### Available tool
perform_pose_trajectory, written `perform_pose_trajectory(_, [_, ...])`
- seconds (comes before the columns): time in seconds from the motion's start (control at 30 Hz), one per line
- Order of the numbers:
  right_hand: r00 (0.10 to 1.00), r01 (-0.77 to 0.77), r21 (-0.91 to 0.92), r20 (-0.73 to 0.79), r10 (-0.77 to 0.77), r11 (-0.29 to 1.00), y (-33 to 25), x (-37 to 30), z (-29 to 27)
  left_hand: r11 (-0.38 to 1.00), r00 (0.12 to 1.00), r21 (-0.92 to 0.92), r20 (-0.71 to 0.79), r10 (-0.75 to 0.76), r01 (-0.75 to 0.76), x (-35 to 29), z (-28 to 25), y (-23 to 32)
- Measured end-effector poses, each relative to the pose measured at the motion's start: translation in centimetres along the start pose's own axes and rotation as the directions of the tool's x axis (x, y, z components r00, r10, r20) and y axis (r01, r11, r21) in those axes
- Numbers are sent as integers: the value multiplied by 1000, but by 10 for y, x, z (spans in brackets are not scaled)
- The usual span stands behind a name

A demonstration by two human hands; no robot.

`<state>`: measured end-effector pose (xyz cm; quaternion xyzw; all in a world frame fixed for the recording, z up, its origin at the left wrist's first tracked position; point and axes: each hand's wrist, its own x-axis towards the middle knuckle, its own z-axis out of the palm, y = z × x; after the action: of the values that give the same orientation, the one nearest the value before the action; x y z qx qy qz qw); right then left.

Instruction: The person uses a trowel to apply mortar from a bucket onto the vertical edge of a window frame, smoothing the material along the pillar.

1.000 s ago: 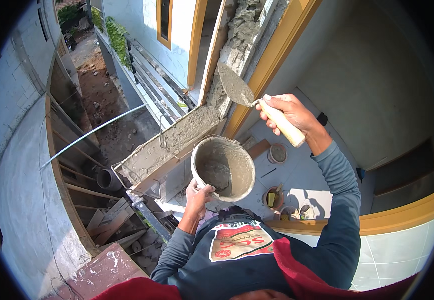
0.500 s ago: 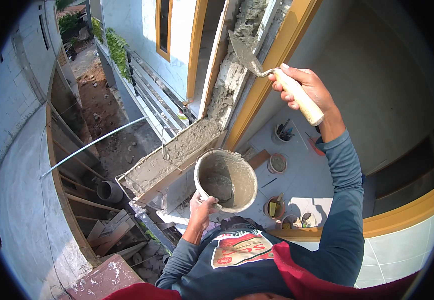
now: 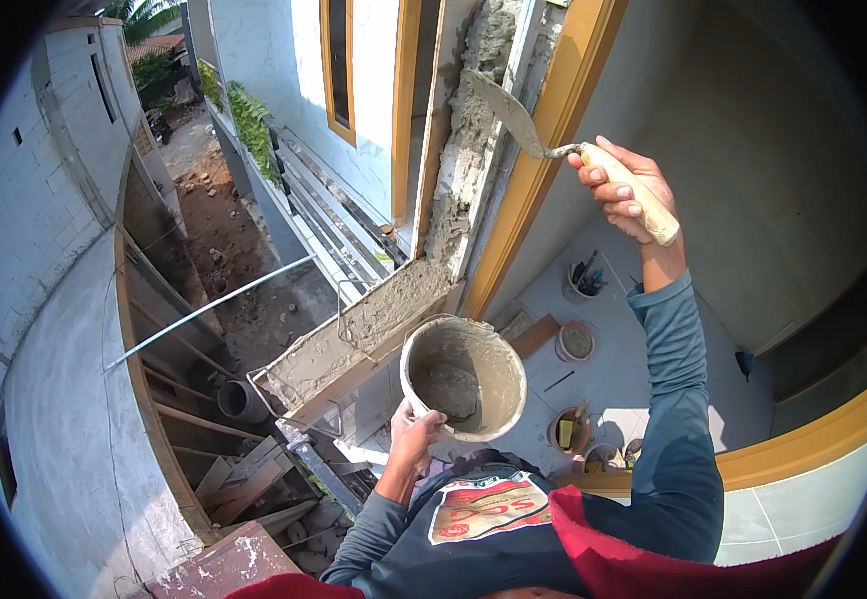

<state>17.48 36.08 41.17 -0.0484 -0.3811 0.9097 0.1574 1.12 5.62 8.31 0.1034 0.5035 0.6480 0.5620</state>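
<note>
My right hand (image 3: 631, 190) is closed around the wooden handle of a trowel (image 3: 519, 122). The trowel's grey blade lies over the mortar-filled gap (image 3: 460, 185) between a board and the yellow door frame; whether it touches the mortar I cannot tell. A mortar-smeared bucket (image 3: 498, 384) hangs tilted in my left hand (image 3: 417, 437), which grips its near left rim. Some wet grey mortar (image 3: 445, 387) lies in the bottom. Just beyond the bucket runs a low wall top (image 3: 354, 324) coated with rough mortar, joining the upright strip at a corner.
On the tiled floor to the right stand a small bucket of mortar (image 3: 575, 342), a tub of tools (image 3: 583, 280) and a pot with a yellow item (image 3: 569, 429). Wire hooks (image 3: 342, 329) straddle the low wall. A pale pipe (image 3: 209, 311) spans the drop at left.
The trowel and my right hand have shifted slightly down and to the right, the blade tilting flatter. My left hand still holds the bucket. The whole view has swung a little.
</note>
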Motion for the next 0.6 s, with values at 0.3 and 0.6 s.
perform_pose_trajectory(0.3, [982,-38,368,188,-35,929,7,-7,-32,1000,1000,-14,28,-12,13,13,4,-5])
perform_pose_trajectory(0.6, [953,-30,508,274,-129,861,54,-27,-38,998,998,-49,48,-33,36,24,8,-10])
